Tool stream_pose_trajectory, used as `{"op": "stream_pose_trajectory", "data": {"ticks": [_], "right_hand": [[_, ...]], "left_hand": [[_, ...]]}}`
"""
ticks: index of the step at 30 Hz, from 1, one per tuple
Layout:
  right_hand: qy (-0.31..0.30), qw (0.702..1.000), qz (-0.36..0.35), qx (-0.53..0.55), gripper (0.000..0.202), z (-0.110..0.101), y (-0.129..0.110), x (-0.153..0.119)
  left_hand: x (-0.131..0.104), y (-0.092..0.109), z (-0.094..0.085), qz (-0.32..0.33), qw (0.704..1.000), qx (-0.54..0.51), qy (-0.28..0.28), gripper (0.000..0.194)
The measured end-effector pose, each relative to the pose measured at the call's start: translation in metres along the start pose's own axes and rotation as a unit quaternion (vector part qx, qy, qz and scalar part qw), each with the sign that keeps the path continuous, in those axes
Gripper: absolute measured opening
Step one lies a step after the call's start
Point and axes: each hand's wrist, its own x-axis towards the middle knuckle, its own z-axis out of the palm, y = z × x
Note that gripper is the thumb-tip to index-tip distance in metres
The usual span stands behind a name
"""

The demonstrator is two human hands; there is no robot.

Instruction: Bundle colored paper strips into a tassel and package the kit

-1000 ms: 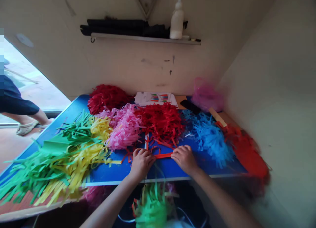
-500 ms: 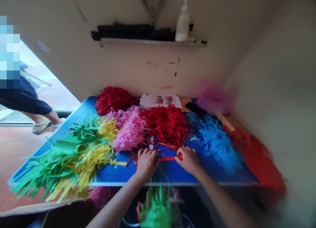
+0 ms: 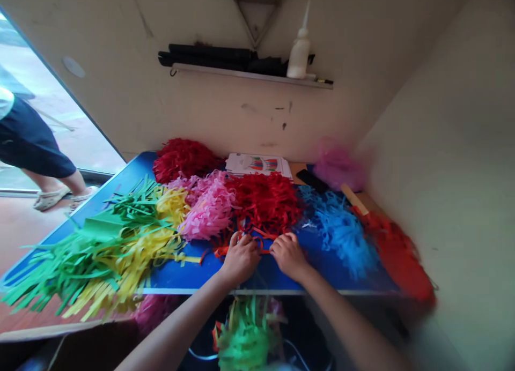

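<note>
My left hand [image 3: 240,258] is closed at the front of the blue table, its curled fingers on a thin red-orange strip [image 3: 264,250]. Close to its right, my right hand [image 3: 288,256] pinches the same strip, and only a short length shows between the two hands. More red-orange strips [image 3: 220,250] lie loose left of the left hand. Just behind the hands sits a dark red bunch of shredded strips [image 3: 266,199]. A pink fringed bunch [image 3: 209,207] lies beside it on the left. My fingertips are partly hidden.
Green [image 3: 76,261] and yellow fringes [image 3: 132,253] spread over the table's left side, some overhanging the edge. Blue fringe [image 3: 348,234] and red-orange fringe [image 3: 398,247] lie right. Printed sheets [image 3: 257,163] and a black phone [image 3: 311,180] are behind. A person's legs [image 3: 36,140] show at left.
My right hand has moved left towards my left hand, so the visible red-orange strip between them is shorter. The camera view has shifted slightly.
</note>
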Motion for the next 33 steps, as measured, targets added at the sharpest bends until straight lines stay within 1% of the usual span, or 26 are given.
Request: {"op": "stream_pose_trajectory", "data": {"ticks": [3,6,9,13,16,19,22,25,27,30,33], "right_hand": [[0.001,1.000,0.011,-0.003,0.007,-0.005,-0.010,0.000],[-0.004,1.000,0.004,0.007,0.010,-0.005,-0.014,-0.005],[-0.008,1.000,0.015,0.023,0.012,-0.002,-0.006,-0.012],[-0.012,0.997,0.065,0.033,0.014,-0.001,0.009,-0.017],[-0.027,0.995,0.091,0.036,0.013,-0.005,0.012,-0.013],[-0.036,0.993,0.101,0.040,0.009,-0.010,0.012,-0.006],[-0.038,0.996,0.068,0.047,0.004,-0.016,0.010,-0.005],[-0.045,0.998,0.005,0.052,0.006,-0.019,0.010,-0.007],[-0.048,0.997,-0.021,0.048,0.011,-0.020,0.010,-0.006],[-0.048,0.997,-0.034,0.039,0.021,-0.017,0.011,-0.002],[-0.037,0.998,-0.022,0.038,0.016,-0.018,0.009,0.000]], "left_hand": [[0.002,0.002,0.001,-0.005,1.000,-0.001,-0.002,0.014],[0.000,0.003,0.002,-0.012,1.000,-0.005,-0.008,0.015],[-0.004,0.001,0.003,-0.027,1.000,-0.005,-0.014,0.016],[-0.008,-0.006,0.002,-0.045,0.999,-0.012,-0.024,0.018],[-0.005,-0.010,0.001,-0.069,0.997,-0.016,-0.028,0.019],[0.000,-0.009,0.000,-0.085,0.996,-0.015,-0.037,0.017],[0.002,-0.004,-0.001,-0.071,0.996,-0.020,-0.048,0.011],[0.000,-0.001,-0.001,-0.029,0.998,-0.030,-0.054,0.023],[0.000,0.001,0.000,-0.001,0.998,-0.033,-0.051,0.025],[0.007,0.003,0.004,0.022,0.998,-0.034,-0.045,0.020],[0.015,0.004,0.006,0.034,0.998,-0.034,-0.034,0.019]]}}
